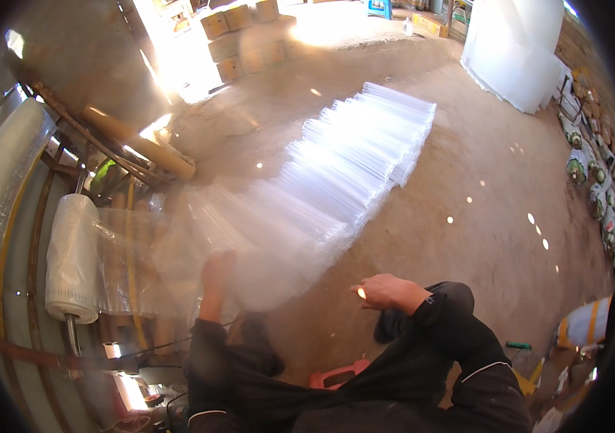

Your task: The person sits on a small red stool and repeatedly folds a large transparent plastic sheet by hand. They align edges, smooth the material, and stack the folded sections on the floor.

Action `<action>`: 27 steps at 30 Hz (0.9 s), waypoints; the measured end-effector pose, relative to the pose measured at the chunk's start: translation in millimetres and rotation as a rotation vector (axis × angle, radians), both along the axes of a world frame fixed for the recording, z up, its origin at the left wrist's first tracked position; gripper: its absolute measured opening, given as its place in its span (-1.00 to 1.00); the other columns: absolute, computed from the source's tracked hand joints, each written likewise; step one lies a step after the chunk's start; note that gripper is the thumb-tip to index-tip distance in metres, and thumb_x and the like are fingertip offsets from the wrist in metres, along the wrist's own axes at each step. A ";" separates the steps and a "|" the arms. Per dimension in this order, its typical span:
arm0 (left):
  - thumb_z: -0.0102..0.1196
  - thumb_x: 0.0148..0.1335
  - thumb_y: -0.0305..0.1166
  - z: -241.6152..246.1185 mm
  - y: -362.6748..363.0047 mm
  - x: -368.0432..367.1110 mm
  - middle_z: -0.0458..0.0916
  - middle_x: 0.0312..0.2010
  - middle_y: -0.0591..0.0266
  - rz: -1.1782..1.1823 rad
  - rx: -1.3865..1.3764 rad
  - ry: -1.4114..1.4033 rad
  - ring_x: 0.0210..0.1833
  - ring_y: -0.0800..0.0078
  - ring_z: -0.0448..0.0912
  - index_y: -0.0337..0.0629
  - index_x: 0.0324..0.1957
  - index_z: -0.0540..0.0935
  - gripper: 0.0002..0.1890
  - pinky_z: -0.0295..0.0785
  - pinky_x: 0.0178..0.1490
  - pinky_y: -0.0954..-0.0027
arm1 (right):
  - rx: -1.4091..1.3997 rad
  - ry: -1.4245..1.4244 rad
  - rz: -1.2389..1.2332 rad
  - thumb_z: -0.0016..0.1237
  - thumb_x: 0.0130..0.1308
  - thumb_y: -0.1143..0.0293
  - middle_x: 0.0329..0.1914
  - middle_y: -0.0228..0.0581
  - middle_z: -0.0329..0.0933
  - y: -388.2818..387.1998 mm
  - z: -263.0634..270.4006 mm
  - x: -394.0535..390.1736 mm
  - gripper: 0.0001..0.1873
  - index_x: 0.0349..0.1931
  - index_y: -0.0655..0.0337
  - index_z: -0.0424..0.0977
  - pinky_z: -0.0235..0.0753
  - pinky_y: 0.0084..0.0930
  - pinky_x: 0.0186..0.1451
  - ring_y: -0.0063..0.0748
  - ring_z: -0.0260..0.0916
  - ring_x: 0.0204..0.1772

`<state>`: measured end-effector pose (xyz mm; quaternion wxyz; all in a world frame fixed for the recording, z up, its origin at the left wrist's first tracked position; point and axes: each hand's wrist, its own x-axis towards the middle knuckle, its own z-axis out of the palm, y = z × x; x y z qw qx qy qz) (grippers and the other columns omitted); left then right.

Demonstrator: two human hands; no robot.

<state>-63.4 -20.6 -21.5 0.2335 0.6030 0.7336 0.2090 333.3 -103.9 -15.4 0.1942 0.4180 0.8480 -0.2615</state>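
Note:
My left hand (pixel 218 276) is blurred and lies at the near edge of a sheet of clear plastic film; whether its fingers hold the film cannot be told. The film (pixel 139 254) runs from a roll of plastic film (pixel 72 260) on a metal rod at the left. Ahead of me on the floor lies a long row of overlapping clear plastic film pieces (pixel 351 146), bright with glare. My right hand (pixel 386 292) rests above my right knee, apart from the film, its fingers partly curled, with nothing visible in it.
A red plastic stool (pixel 338 375) shows beneath me. Cardboard boxes (pixel 250 43) are stacked by the bright doorway. A tall pile of white plastic sheets (pixel 513 59) stands at upper right, beside wrapped bundles (pixel 578 165) along the wall. A cardboard tube (pixel 139 143) leans at left.

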 end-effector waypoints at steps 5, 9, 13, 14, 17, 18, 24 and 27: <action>-0.06 0.22 -0.03 -6.5 -0.5 -3.9 0.56 -0.29 -0.22 0.024 0.044 -0.072 -0.17 -0.18 0.51 -0.31 -0.35 0.59 -0.55 0.36 -0.11 -0.03 | 0.074 0.079 -0.071 0.03 0.24 0.13 -0.16 0.00 0.56 3.2 -0.6 0.8 -0.61 -0.04 0.18 0.42 0.49 -0.12 -0.05 0.06 0.49 -0.04; -0.07 0.23 -0.03 -9.3 1.5 -3.8 0.56 -0.33 -0.23 0.044 0.011 -0.065 -0.18 -0.17 0.50 -0.31 -0.40 0.60 -0.54 0.35 -0.09 -0.02 | 0.055 0.051 -0.087 0.04 0.22 0.15 -0.16 -0.01 0.56 5.7 0.1 0.9 -0.61 -0.03 0.18 0.42 0.49 -0.12 -0.05 0.06 0.49 -0.03; -0.08 0.23 -0.03 -10.6 3.9 -4.0 0.55 -0.35 -0.24 0.053 0.016 -0.048 -0.19 -0.17 0.51 -0.30 -0.42 0.60 -0.54 0.36 -0.10 -0.01 | 0.034 0.041 -0.096 0.04 0.22 0.17 -0.16 -0.02 0.56 6.1 0.4 0.5 -0.63 -0.04 0.17 0.42 0.49 -0.12 -0.06 0.05 0.49 -0.04; -0.08 0.23 -0.03 -10.6 3.9 -3.8 0.55 -0.35 -0.24 0.054 0.012 -0.047 -0.19 -0.17 0.51 -0.29 -0.43 0.60 -0.54 0.36 -0.10 -0.01 | 0.034 0.044 -0.099 0.03 0.22 0.18 -0.17 -0.02 0.56 6.2 0.5 0.6 -0.63 -0.05 0.17 0.42 0.49 -0.12 -0.06 0.05 0.49 -0.05; -0.07 0.23 -0.04 -9.0 2.1 -2.5 0.55 -0.37 -0.24 0.039 0.037 -0.081 -0.21 -0.17 0.51 -0.29 -0.45 0.60 -0.54 0.36 -0.11 -0.01 | 0.033 0.061 -0.108 0.03 0.22 0.20 -0.17 -0.04 0.56 6.8 1.1 0.9 -0.65 -0.06 0.17 0.43 0.49 -0.12 -0.07 0.04 0.50 -0.06; -0.07 0.23 -0.04 -8.1 1.5 -1.7 0.55 -0.37 -0.24 0.036 0.047 -0.074 -0.22 -0.17 0.51 -0.29 -0.46 0.60 -0.54 0.36 -0.11 0.00 | 0.034 0.068 -0.110 0.02 0.22 0.20 -0.17 -0.04 0.56 7.1 1.6 1.0 -0.66 -0.06 0.17 0.43 0.49 -0.12 -0.08 0.03 0.50 -0.06; -0.04 0.23 -0.06 -6.9 2.5 -0.4 0.57 -0.37 -0.22 0.073 0.017 -0.071 -0.22 -0.13 0.53 -0.29 -0.48 0.62 -0.56 0.37 -0.11 0.04 | 0.033 0.054 -0.101 0.01 0.22 0.23 -0.18 -0.07 0.56 7.5 5.6 0.9 -0.67 -0.06 0.18 0.43 0.49 -0.14 -0.08 0.01 0.50 -0.06; -0.03 0.24 -0.07 -8.7 3.2 -2.2 0.57 -0.36 -0.21 0.061 0.024 -0.039 -0.22 -0.12 0.53 -0.28 -0.48 0.62 -0.57 0.37 -0.11 0.05 | 0.038 0.058 -0.106 0.02 0.22 0.22 -0.17 -0.07 0.56 7.7 6.8 1.0 -0.66 -0.06 0.17 0.43 0.49 -0.14 -0.08 0.00 0.50 -0.05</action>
